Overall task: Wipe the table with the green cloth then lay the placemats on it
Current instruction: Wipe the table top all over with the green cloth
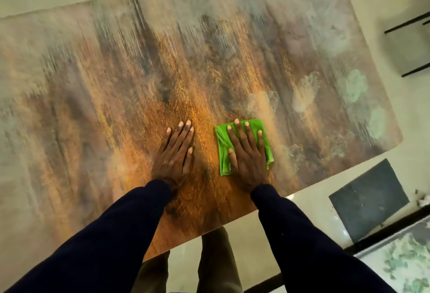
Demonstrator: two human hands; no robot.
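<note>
Head view looks down on the wiping step: the person's right hand (247, 153) lies flat, fingers straight, pressing the green cloth (223, 143) on the table (116, 83) near its close edge. Their left hand (176, 153) rests flat beside it, holding nothing. Next, I think, the cloth must slide over the rest of the top; no placemats lie there yet.

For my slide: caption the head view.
Right hand presses the green cloth flat on the wood-patterned table, left hand resting open beside it.
</note>
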